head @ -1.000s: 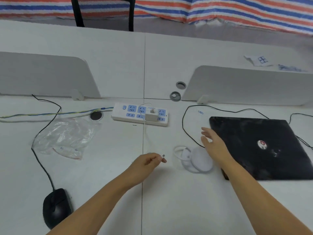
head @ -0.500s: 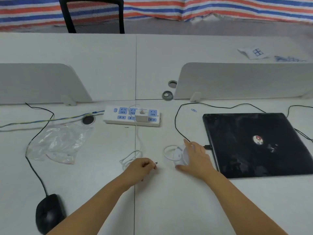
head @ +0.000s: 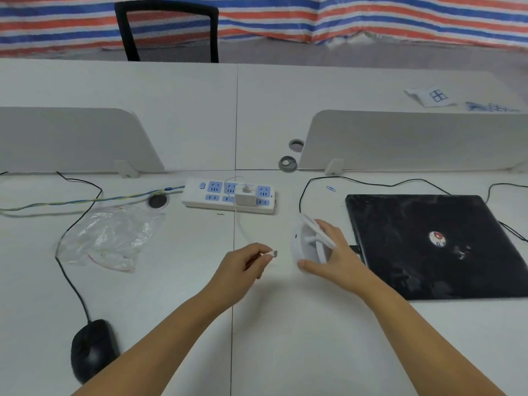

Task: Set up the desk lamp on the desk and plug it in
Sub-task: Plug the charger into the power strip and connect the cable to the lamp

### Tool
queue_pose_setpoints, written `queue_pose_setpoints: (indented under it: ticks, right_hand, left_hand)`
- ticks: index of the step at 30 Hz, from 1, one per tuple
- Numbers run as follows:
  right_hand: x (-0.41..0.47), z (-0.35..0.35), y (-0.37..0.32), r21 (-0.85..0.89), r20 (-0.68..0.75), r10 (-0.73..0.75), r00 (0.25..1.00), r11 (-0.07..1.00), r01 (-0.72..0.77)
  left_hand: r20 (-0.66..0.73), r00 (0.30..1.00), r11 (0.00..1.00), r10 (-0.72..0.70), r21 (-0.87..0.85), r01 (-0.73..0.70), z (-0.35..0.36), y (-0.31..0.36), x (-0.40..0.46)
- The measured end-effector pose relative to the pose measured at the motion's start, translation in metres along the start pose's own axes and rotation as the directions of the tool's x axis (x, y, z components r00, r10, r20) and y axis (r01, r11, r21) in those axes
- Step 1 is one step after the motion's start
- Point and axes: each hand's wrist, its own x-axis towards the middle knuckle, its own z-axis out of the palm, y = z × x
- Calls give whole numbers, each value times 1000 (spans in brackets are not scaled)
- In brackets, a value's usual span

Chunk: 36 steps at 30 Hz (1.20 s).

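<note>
Near the middle of the white desk (head: 177,287), the right hand (head: 331,255) grips the tilted white desk lamp (head: 307,242) by its round base, just left of the black laptop (head: 434,247), while the left hand (head: 243,265) pinches the white cable's plug (head: 273,254) beside it.

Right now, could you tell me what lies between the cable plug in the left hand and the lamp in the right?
Only bare white desk shows between the cable plug and the lamp in the head view.
</note>
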Motion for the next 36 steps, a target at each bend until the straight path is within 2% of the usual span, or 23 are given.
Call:
queue_pose_setpoints:
  ticks: [5,8,12,17,24,36]
  right_hand:
    - [-26,2,-31,130,-42,-122,992,983,126]
    - [-37,7,-38,113,-60,-172,983,978,177]
    - [-43,8,-48,26,-54,-215,975,976,217]
    - [-48,3,-55,-93,-32,-253,967,964,249]
    - [-49,-4,-64,-199,12,-244,970,950,242]
    - [-49,-4,-71,-395,44,-243,969,887,240]
  left_hand:
    - [-33,989,989,142,52,-140,-7,27,-16]
    - [14,991,990,133,51,-134,-12,40,-22]
    - [124,990,996,71,-60,-64,-21,51,-25]
    - [173,983,997,65,-53,-57,-29,60,-27]
    - [230,973,999,26,28,-34,-36,68,-21]
    - [213,976,968,-40,251,-15,-36,70,-14]
